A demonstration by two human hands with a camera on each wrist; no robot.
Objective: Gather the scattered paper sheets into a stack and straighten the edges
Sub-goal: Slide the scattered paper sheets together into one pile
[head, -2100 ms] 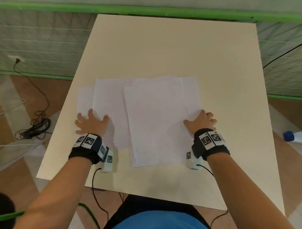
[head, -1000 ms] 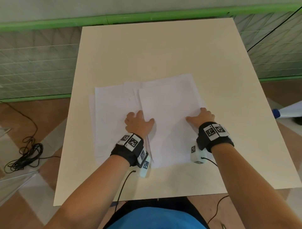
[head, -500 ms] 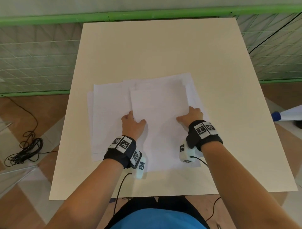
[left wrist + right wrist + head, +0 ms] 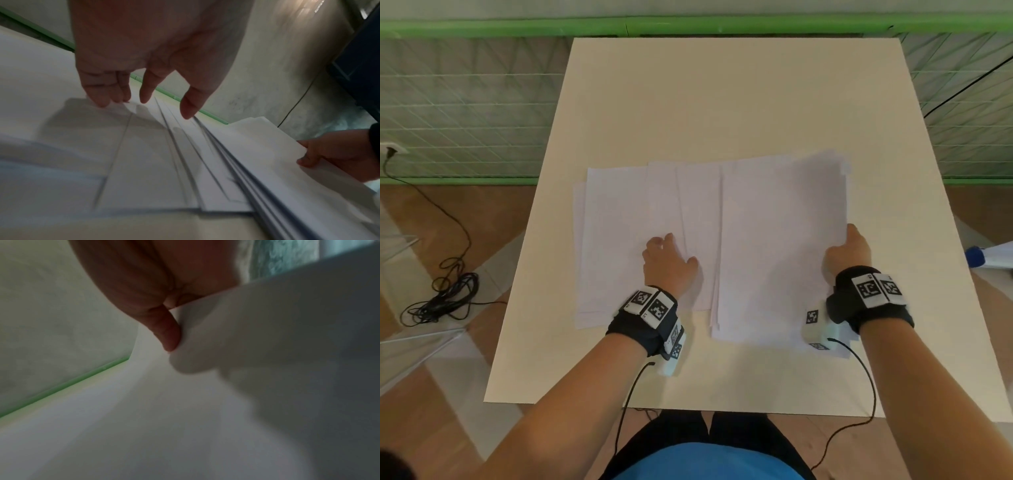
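Observation:
Several white paper sheets lie overlapping on the beige table [image 4: 722, 102]. The left sheets [image 4: 616, 240] lie fanned flat. My left hand [image 4: 666, 253] rests on them with relaxed fingers, fingertips [image 4: 102, 100] touching the paper. To the right sits a thicker paper stack [image 4: 784, 246], its layered left edge [image 4: 236, 162] showing in the left wrist view. My right hand [image 4: 851, 246] pinches the stack's right edge, thumb [image 4: 170, 334] on top and the other fingers hidden under the raised paper [image 4: 267, 337]. The right hand [image 4: 329, 155] also shows in the left wrist view.
A coiled black cable [image 4: 441, 298] lies on the floor at the left. A white bottle with a blue cap [image 4: 989, 257] is off the table's right edge. A green rail [image 4: 688, 27] runs behind the table. Bare tabletop extends beyond the sheets.
The right stack has slid to the right, away from the left sheets. My right hand went from lying on top to pinching the stack's right edge. The left hand stays on the left sheets.

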